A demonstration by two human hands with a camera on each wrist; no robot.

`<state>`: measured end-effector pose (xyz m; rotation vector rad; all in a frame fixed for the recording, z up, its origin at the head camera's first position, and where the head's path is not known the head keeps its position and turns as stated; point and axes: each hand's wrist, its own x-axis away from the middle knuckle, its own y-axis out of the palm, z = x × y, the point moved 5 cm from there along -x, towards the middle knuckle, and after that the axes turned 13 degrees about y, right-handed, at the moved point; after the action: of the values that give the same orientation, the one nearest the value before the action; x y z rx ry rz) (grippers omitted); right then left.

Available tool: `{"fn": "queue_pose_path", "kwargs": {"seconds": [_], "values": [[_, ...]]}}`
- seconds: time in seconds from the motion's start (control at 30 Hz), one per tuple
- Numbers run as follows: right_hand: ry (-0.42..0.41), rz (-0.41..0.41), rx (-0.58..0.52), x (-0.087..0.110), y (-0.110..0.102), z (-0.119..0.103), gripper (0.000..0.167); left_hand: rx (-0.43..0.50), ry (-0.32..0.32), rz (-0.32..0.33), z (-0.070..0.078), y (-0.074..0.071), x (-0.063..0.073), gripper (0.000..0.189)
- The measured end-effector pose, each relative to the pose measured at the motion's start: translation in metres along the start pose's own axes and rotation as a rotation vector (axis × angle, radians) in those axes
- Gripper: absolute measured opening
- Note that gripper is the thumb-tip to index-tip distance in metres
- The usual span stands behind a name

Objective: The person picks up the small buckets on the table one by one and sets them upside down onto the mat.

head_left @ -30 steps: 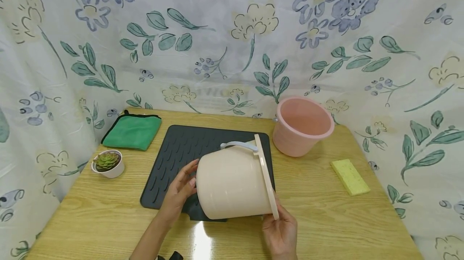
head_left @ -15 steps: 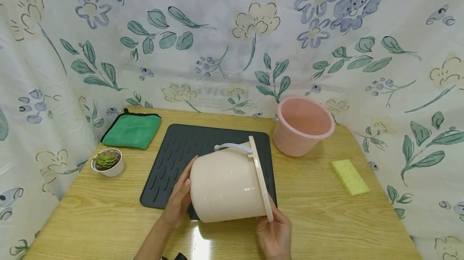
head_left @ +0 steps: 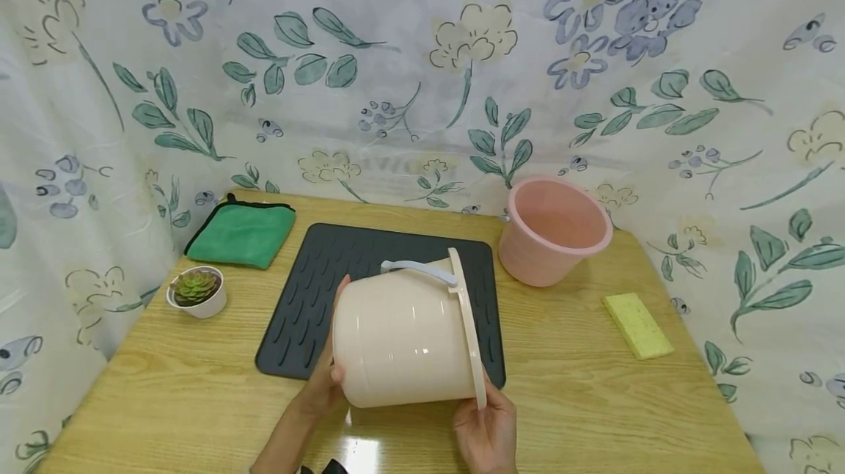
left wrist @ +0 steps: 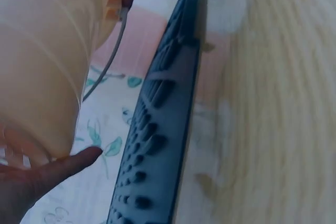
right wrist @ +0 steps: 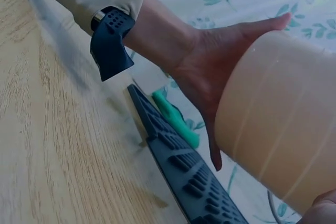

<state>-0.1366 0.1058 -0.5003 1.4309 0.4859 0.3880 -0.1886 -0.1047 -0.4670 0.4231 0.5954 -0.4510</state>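
Right hand (head_left: 487,430): It is reaching in from the near edge of the table (head_left: 594,415). Its fingers are curling round the rim of the bucket and holding it from below.
Left hand (head_left: 320,387): Its fingers are spreading wide and straight across the bottom of the bucket, pushing on it and helping carry it.
Cream bucket (head_left: 403,342): It is lying on its side in both hands, over the near part of the mat, with its mouth facing the table's right edge. It is sitting farther left than a second ago, and a bit closer to the table's near edge. Its tilt is looking much the same. So the handling seems to be still going on.
Handle (head_left: 419,268): The pale blue bar is resting along the top side of the bucket.
Dark mat (head_left: 290,327): It is lying flat, and its near right corner is showing more now.
Yellow sponge (head_left: 637,325): It is lying close to the right edge, staying put.
Little plant (head_left: 197,290): It is standing in a white pot by the left edge.
Green cloth (head_left: 240,234): It is lying at the far left corner.
Pink bucket (head_left: 538,257): It is standing near the far right corner, not moving.
Flowery curtain (head_left: 396,125): It is hanging behind the far edge.
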Motion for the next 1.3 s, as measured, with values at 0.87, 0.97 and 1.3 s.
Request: {"fn": "queue_pose_path", "kwargs": {"seconds": [0.87,0.97,1.3], "values": [[0.222,-0.114,0.715,-0.004,0.015,-0.021,0.05,-0.293,0.148,0.121,0.044,-0.007,-0.018,0.107],[0.228,-0.001,0.873,-0.007,0.017,-0.028,0.048,-0.396,0.147,0.141,0.05,-0.015,-0.019,0.114],[0.1,0.553,1.383,-0.007,0.012,-0.057,0.06,-0.803,0.052,0.161,0.068,-0.03,-0.018,0.135]]}}
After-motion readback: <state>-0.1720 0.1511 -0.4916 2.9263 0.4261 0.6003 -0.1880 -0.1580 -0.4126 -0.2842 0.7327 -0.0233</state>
